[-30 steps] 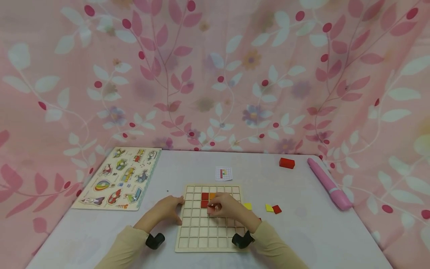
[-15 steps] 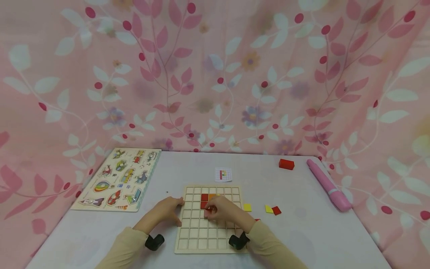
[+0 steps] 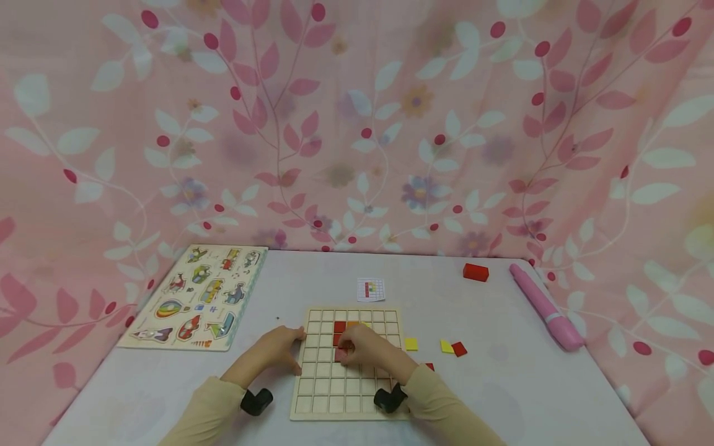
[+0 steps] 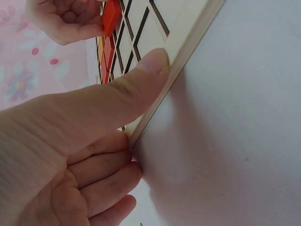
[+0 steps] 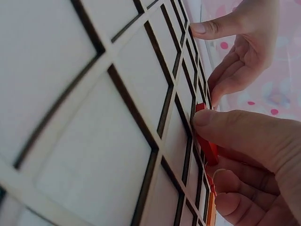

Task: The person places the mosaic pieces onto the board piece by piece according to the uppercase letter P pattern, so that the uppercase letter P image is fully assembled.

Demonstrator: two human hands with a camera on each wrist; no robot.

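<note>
A pale wooden grid board (image 3: 321, 388) lies in front of me. My left hand (image 3: 274, 348) rests at its left edge. In the left wrist view, the thumb (image 4: 153, 63) lies on the rim and the fingers touch the side. My right hand (image 3: 365, 348) pinches a red square tile (image 5: 207, 141) between thumb and fingers. That tile is at a cell just below two red tiles (image 3: 339, 332) set in the board; it looks tilted in the right wrist view. An orange tile (image 3: 352, 324) and a bit of yellow show behind the right hand, which hides the rest.
Loose yellow tiles (image 3: 411, 344) and red tiles (image 3: 459, 349) lie right of the board. A small pattern card (image 3: 370, 289) is beyond it. A picture puzzle board (image 3: 195, 297) lies at left; a red block (image 3: 476, 272) and a pink stick-like object (image 3: 546, 306) at right.
My right hand has shifted slightly left with the red tile, bringing it under the column of red tiles. The left hand has stayed at the board's edge.
</note>
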